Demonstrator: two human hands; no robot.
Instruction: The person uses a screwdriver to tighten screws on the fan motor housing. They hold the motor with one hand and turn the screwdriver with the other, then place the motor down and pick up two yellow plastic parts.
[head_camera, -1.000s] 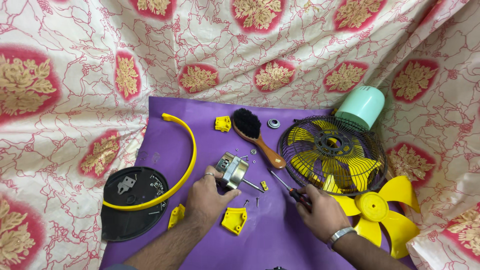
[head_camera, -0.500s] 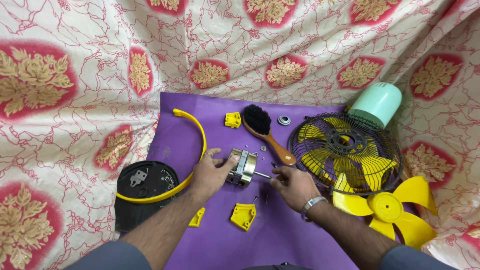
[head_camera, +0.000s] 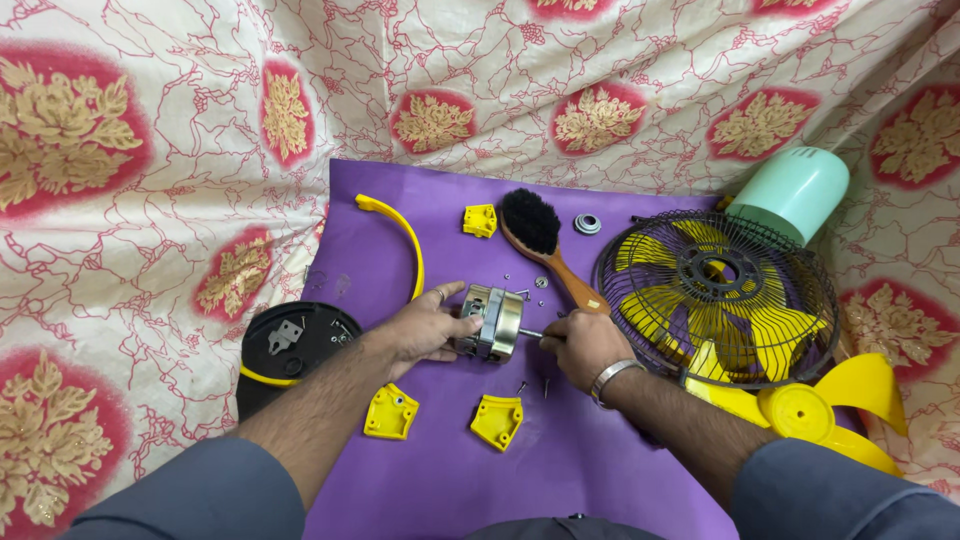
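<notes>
Purple matting (head_camera: 420, 200) covers the middle of a cream cloth (head_camera: 150, 200) printed with red and gold medallions, and on it I have a fan in pieces. My left hand (head_camera: 425, 325) is wrapped around the small metal motor (head_camera: 492, 322), fingers clamped on its ribbed, silvery body to keep it steady on the mat. My right hand (head_camera: 580, 345) is pinched closed on the thin steel shaft jutting from the motor's face; whether I also hold a slim tool there I cannot tell. I judge this as work on the motor itself, and the next move would call for a firm hold and care with the loose screws (head_camera: 535, 380) lying just beside my wrist.

2 yellow plastic brackets (head_camera: 392, 412) sit near my forearms, glossy and angular. A wooden-handled brush (head_camera: 540, 240) with black bristles lies beyond, next to the black wire guard (head_camera: 715, 295) over yellow blades. A curved yellow band (head_camera: 400, 235) and a round black base (head_camera: 290, 345) lie to the left.
</notes>
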